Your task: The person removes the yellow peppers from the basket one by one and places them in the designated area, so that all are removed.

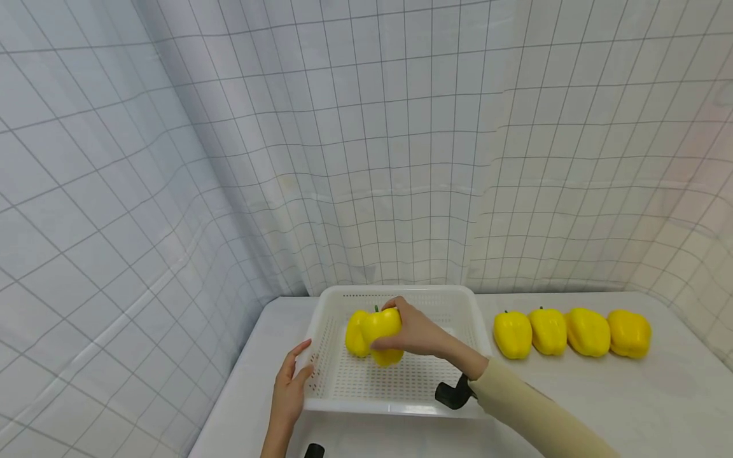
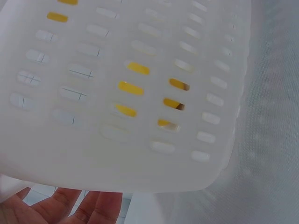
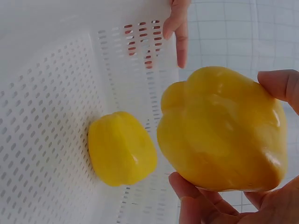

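My right hand (image 1: 415,332) grips a yellow bell pepper (image 1: 382,334) (image 3: 224,130) just above the floor of a white perforated basket (image 1: 395,381). A second yellow pepper (image 1: 355,334) (image 3: 121,148) lies in the basket beside it, near the left wall. My left hand (image 1: 290,385) (image 2: 60,205) rests on the outside of the basket's left wall (image 2: 140,93), thumb on the rim, fingers fairly straight. Its thumb (image 3: 180,28) shows over the rim in the right wrist view.
Several more yellow peppers (image 1: 572,332) lie in a row on the white table (image 1: 630,407) to the right of the basket. A gridded white curtain (image 1: 366,159) hangs behind and to the left. Black wrist-camera mounts (image 1: 452,393) sit under my forearms.
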Action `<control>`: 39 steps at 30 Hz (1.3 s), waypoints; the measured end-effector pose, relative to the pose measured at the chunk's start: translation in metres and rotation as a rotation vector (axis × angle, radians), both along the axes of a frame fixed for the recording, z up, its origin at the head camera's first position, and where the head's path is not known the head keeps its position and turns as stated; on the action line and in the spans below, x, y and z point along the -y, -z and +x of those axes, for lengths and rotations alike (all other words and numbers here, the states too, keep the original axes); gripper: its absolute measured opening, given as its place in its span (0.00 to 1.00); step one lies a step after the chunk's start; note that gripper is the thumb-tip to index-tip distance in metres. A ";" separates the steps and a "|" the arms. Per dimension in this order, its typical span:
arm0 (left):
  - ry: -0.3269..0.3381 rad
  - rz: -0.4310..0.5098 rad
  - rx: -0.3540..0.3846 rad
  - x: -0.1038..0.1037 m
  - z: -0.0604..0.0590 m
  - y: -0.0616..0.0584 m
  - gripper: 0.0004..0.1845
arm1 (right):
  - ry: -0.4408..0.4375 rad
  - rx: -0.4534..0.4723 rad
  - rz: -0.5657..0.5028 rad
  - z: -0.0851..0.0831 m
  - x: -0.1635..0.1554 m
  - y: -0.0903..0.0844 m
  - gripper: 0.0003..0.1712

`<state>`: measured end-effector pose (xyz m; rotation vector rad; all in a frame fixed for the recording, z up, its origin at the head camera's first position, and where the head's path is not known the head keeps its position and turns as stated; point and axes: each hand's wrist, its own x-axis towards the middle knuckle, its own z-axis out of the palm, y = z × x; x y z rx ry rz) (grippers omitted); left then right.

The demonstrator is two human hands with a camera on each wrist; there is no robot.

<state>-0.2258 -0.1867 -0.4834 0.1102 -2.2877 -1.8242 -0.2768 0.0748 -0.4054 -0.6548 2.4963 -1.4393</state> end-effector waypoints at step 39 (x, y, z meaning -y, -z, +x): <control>0.003 -0.006 0.004 0.000 0.001 0.000 0.25 | 0.456 -0.118 -0.180 0.051 -0.086 -0.009 0.40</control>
